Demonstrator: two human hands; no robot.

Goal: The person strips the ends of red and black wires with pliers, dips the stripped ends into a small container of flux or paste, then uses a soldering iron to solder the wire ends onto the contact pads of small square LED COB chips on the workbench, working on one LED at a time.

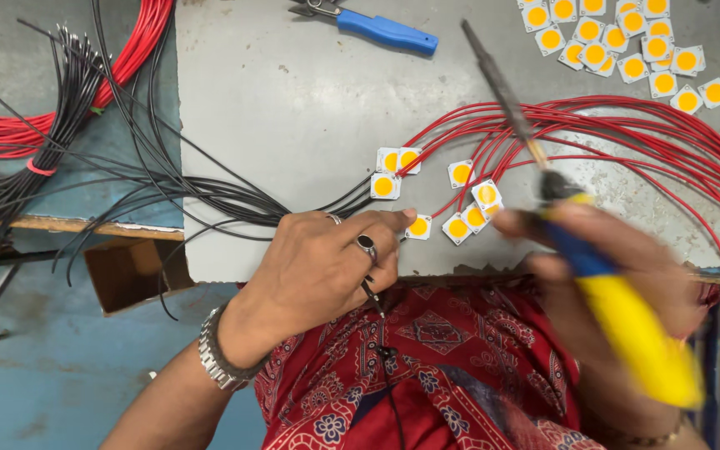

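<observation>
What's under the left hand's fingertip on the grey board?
The left hand presses a white square chip with a yellow disc onto the grey board. Its near corner is covered.

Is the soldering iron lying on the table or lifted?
Lifted: the right hand holds the soldering iron, tip angled above the red wires.

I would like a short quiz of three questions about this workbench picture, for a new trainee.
1. True or false: the right hand holds a soldering iron with a yellow and blue handle.
2. Which finger of the left hand presses the small white square chip with a round yellow centre? A) thumb B) index finger C) little finger
3. Fill in: the blue-handled cutter lies on the grey metal sheet, at its ____ edge.

Key: 1 true. 2 B. 3 far (top of the picture).
</observation>
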